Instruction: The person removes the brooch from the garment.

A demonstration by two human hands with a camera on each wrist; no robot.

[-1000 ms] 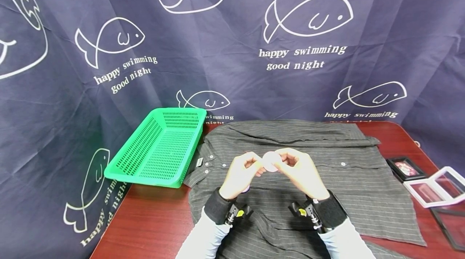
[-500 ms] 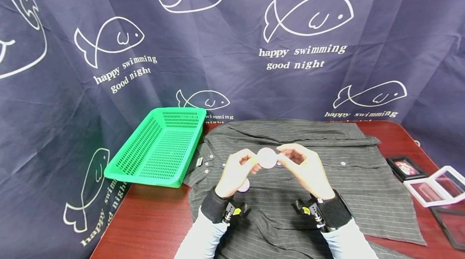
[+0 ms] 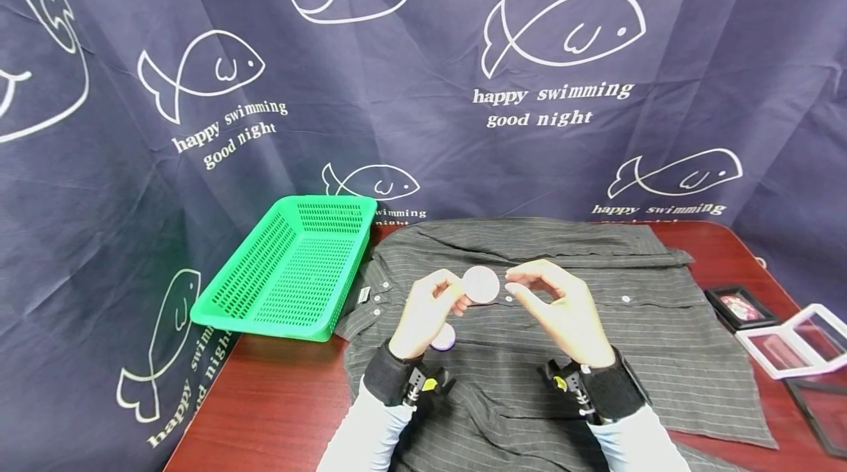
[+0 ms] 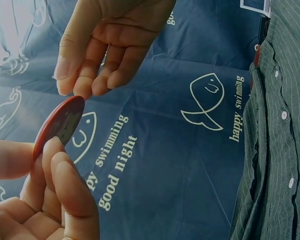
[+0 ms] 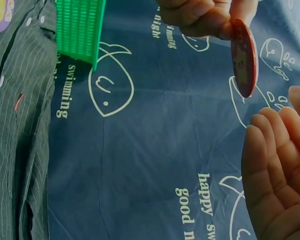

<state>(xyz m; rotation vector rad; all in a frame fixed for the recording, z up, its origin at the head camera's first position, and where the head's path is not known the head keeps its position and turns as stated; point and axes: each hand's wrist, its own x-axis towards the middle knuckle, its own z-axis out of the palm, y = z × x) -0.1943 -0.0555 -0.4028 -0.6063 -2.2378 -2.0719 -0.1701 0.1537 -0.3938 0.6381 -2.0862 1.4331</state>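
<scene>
My left hand (image 3: 423, 314) pinches a small round disc (image 3: 481, 284) by its left edge between thumb and fingers, up above the spread shirt. Its face looks pale pink in the head view; both wrist views show it nearly edge-on with a red rim. To the right of the disc, my right hand (image 3: 559, 306) is apart from it, thumb and fingers parted with nothing between them. On the shirt close to my left wrist lies a second round disc (image 3: 443, 337) with a purple rim. The right wrist view shows a yellow cartoon picture on this purple disc (image 5: 0, 12).
A dark striped shirt (image 3: 668, 354) covers much of the red-brown table (image 3: 284, 398). The green mesh basket (image 3: 334, 310) stands at the left. At the right lie a black-framed case (image 3: 737, 306), an open white folding case (image 3: 787, 354) and a dark frame (image 3: 803, 413).
My right hand has let go of the disc and drawn away to the right. My left hand has shifted slightly left with the disc, and the purple-rimmed disc shows more fully.
</scene>
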